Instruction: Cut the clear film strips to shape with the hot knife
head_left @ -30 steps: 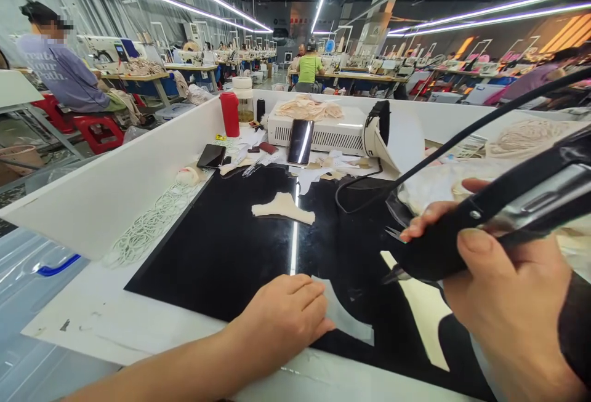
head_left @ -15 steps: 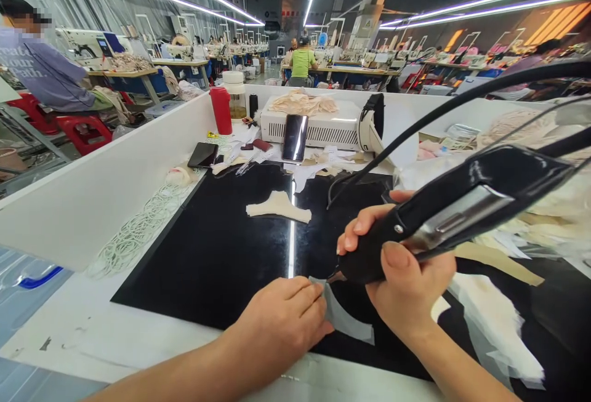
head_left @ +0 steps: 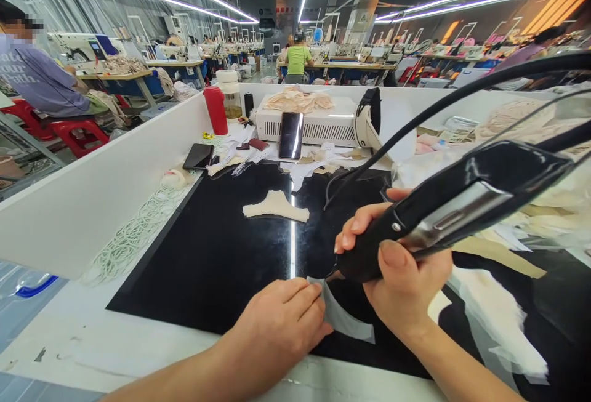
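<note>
My right hand (head_left: 406, 266) is wrapped round a black corded handheld tool (head_left: 443, 205) with a silver metal lever on its side. The tool's narrow tip points down to the left, at the upper end of a sheer grey fabric piece (head_left: 346, 316). My left hand (head_left: 281, 322) is closed over the left edge of that fabric, its fingers together and pressing it on the black mat (head_left: 198, 266). Just where the tip meets the fabric is hard to see. Farther back on the mat lies a cream fabric piece (head_left: 276, 206) with a curved lower edge.
White and cream fabric pieces (head_left: 494, 316) lie right of my right wrist. The black cable (head_left: 429, 97) arches across the right side. At the back stand a white vented box (head_left: 314, 119), a phone (head_left: 292, 136) and a red cup (head_left: 215, 111). Pale cord (head_left: 138, 236) is heaped at left.
The view has shifted slightly. Both hands, the tool and the grey fabric keep nearly the same positions, and the grips are unchanged.
</note>
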A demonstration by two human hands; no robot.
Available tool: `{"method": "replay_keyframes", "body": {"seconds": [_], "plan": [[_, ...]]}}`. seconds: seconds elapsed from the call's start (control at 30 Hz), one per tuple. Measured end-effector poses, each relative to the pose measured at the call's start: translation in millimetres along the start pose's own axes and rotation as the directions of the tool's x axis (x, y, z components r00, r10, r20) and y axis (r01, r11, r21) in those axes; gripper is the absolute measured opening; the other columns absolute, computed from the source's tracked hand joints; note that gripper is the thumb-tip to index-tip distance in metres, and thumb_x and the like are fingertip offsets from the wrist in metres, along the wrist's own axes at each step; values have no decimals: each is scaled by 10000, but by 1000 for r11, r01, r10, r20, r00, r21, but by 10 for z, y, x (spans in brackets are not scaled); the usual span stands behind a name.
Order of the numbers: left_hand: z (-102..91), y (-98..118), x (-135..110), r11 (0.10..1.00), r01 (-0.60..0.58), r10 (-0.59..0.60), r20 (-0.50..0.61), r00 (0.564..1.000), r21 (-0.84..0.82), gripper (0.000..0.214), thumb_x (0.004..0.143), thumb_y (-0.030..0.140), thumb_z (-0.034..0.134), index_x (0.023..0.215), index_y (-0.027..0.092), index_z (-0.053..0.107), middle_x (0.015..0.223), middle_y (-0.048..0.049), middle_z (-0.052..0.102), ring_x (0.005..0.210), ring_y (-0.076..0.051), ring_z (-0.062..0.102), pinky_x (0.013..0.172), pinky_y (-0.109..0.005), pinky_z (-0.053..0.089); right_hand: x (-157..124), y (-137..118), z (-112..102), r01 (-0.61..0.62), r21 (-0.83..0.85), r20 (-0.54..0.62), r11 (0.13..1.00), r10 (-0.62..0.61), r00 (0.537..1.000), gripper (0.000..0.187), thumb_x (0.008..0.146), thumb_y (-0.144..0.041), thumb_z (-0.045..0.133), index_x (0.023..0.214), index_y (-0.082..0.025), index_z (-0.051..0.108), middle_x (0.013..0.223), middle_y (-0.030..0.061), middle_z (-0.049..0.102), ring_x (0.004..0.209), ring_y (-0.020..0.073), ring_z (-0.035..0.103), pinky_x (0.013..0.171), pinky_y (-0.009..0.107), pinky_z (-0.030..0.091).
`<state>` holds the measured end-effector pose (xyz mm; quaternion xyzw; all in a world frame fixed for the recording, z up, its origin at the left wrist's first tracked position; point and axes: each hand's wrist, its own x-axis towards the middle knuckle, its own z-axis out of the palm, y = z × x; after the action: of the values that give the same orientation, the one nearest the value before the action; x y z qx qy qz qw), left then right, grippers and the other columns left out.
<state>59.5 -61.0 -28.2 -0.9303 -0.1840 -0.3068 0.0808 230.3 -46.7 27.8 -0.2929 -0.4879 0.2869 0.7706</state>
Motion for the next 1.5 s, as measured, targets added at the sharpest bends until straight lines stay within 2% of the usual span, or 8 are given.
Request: {"method": "replay_keyframes", "body": {"seconds": [0.23, 0.47, 0.8, 0.9, 1.13, 1.33, 1.5], "plan": [[2, 6, -7, 1000, 0, 0, 15, 1000, 0, 263, 1069, 271, 528, 1050, 82, 710, 1061, -66, 776, 998, -160, 725, 895, -281, 618, 10, -10, 26, -26, -37, -7, 999, 26, 1000, 444, 848, -389, 807, 1201, -262, 569, 794, -22, 655, 573, 152, 627, 506, 319, 548], [-19, -6, 30, 1000, 8, -8, 9, 1000, 0, 213, 1063, 235, 534, 1024, 102, 695, 1023, -47, 779, 954, -146, 730, 892, -272, 617, 27, 18, 87, -48, -2, -20, 999, 48, 999, 477, 820, -446, 812, 1194, -275, 569, 798, -25, 640, 561, 153, 601, 486, 331, 539], [-55, 9, 69, 1000, 6, -6, 16, 1000, 9, 202, 1070, 214, 508, 1008, 118, 674, 1011, -45, 773, 929, -141, 726, 862, -268, 613, 15, 21, 124, -56, 0, -1, 998, 56, 998, 436, 843, -395, 795, 1186, -269, 558, 801, -26, 642, 566, 157, 602, 507, 332, 544], [-41, 10, 57, 1000, 6, -6, 17, 1000, 15, 209, 1071, 234, 514, 998, 122, 675, 1012, -45, 771, 938, -142, 722, 873, -268, 612, 24, 13, 146, -68, -17, -19, 998, 67, 998, 408, 848, -387, 784, 1171, -270, 564, 789, -28, 639, 561, 157, 603, 504, 334, 551], [1, -3, 8, 999, -10, 7, 68, 998, 40, 215, 1073, 254, 511, 992, 128, 665, 1012, -52, 762, 973, -143, 716, 880, -274, 615, 31, 35, 188, -50, 73, -6, 996, 51, 999, 437, 828, -396, 808, 1176, -263, 580, 791, -29, 649, 564, 149, 603, 490, 313, 551], [15, -3, -7, 999, -14, 12, 50, 999, 32, 214, 1066, 261, 530, 1007, 111, 671, 1010, -56, 757, 984, -147, 711, 899, -270, 603, 7, 72, 199, -64, 28, 14, 998, 64, 998, 431, 853, -408, 783, 1181, -264, 544, 779, -42, 634, 563, 145, 613, 508, 311, 546], [-2, -8, -3, 1000, 17, -15, 86, 996, -25, 267, 1073, 337, 517, 1048, 119, 668, 1030, -69, 751, 984, -165, 713, 891, -292, 604, 57, 24, 172, -69, 13, 0, 998, 69, 998, 447, 825, -429, 798, 1168, -268, 561, 779, -34, 636, 567, 153, 608, 507, 326, 557]]}}
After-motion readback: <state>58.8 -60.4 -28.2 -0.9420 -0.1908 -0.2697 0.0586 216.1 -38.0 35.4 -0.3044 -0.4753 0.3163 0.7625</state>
